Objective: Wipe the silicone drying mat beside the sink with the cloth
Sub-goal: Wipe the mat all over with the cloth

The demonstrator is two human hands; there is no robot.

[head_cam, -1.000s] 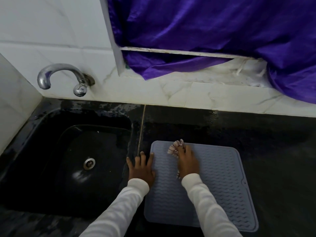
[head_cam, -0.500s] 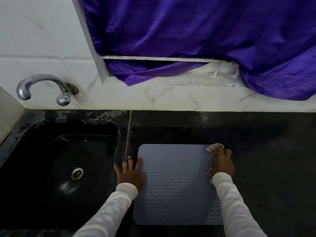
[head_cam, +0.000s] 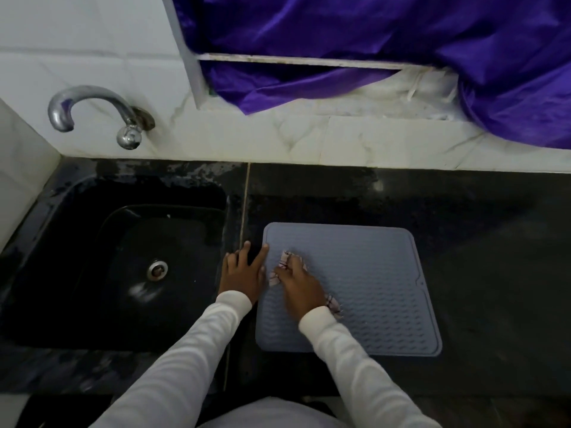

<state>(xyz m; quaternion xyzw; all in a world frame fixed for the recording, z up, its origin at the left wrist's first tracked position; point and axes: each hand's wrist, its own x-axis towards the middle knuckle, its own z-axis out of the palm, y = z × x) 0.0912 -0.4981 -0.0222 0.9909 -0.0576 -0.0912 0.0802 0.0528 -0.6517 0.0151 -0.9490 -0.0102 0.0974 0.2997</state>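
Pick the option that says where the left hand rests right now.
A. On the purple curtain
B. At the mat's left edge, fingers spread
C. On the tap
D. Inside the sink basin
B: the left hand lies flat with fingers spread at the left edge of the mat, beside the sink.

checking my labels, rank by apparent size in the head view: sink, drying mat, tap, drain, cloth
1. Black sink basin, largest.
2. Grey-blue ribbed silicone drying mat.
3. Curved chrome tap.
4. Checked cloth, mostly hidden under the right hand, and the round metal drain: too close to rank.
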